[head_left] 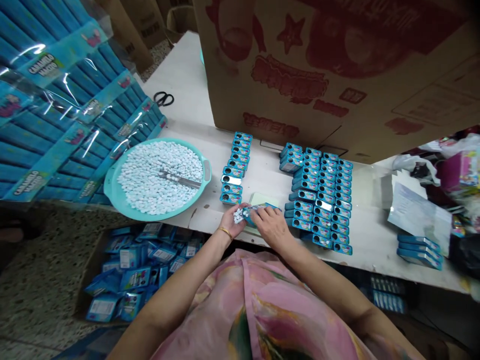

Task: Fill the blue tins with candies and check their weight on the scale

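Observation:
My left hand (229, 226) is cupped around a small heap of white candies (237, 216), at the front edge of the table. Held in my right hand (273, 229), a small blue candy box (258, 209) is tilted against the candies; the fingers hide much of it. Under the hands lies a pale green square (258, 199), partly covered. To the left stands a turquoise basin (207, 171), full of white candies (150, 172), with a metal scoop (183, 181) lying on them. A column of blue boxes (231, 189) is just beyond my left hand.
Several rows of blue boxes (322, 200) stand right of my hands. A large cardboard carton (300, 75) rises behind. Wrapped blue packs (56, 100) are stacked at left, near black scissors (164, 99). Below the table, a carton holds blue packets (135, 280). Three boxes (419, 251) sit far right.

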Tool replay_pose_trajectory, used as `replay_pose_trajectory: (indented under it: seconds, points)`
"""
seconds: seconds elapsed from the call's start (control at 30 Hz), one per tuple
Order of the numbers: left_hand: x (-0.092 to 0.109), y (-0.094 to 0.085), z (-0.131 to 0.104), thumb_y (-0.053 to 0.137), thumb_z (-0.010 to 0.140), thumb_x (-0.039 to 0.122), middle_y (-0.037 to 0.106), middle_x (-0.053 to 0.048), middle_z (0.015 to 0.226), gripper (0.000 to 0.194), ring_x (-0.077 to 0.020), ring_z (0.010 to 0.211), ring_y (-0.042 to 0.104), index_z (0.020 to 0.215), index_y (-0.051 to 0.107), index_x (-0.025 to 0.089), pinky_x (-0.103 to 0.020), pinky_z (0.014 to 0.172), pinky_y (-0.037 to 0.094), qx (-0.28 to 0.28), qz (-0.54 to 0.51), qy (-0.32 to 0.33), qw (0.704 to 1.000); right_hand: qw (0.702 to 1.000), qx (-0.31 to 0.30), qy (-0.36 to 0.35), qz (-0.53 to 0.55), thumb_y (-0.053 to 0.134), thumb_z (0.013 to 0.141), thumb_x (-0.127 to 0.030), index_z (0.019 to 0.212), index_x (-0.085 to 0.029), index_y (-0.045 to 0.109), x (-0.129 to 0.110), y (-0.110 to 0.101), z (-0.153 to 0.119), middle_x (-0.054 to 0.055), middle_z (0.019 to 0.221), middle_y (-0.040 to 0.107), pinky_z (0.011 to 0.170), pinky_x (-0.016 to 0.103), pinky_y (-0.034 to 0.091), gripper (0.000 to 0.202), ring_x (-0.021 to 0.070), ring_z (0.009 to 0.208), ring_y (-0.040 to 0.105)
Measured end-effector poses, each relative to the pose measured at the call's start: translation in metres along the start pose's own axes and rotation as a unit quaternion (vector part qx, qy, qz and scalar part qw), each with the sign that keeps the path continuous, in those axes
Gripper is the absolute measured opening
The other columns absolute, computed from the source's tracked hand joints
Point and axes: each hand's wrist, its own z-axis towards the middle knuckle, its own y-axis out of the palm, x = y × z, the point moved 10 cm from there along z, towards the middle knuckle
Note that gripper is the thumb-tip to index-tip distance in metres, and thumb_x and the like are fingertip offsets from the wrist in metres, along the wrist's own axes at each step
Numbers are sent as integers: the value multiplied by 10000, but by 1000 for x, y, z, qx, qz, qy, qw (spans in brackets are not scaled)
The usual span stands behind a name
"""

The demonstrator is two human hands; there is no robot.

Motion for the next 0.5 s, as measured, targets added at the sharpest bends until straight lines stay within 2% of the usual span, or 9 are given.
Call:
replay_pose_trajectory:
  seconds: [0.2,0.27,0.43,0.5]
  points:
    - [2,-8,2,428,781,147,632,-89,650,208,-154,627,599,691,599,68,-289,622,498,25,-21,16,999,995,-6,85,58,497,776,-252,1111,-192,458,35,16,-4,56,982,544,672,308,303,342,196,834,426]
    - [2,-8,3,429,780,147,635,-92,664,203,-157,639,601,712,603,68,-287,612,499,22,-17,9,1000,994,-4,87,64,491,779,-257,1114,-191,461,35,16,-6,60,996,542,683,310,308,342,198,843,426]
    - [-1,-9,4,443,770,148,630,-92,657,184,-161,631,600,731,605,70,-284,578,501,22,1,0,1000,999,3,31,39,417,816,-192,1117,-191,471,17,12,-9,79,994,555,710,338,308,306,214,876,430]
    - [-2,-10,4,445,767,141,628,-97,653,180,-164,630,602,716,601,67,-295,597,508,26,-4,0,1000,997,17,45,62,431,805,-184,1113,-194,474,23,14,-11,83,1008,552,731,342,317,311,217,898,434]
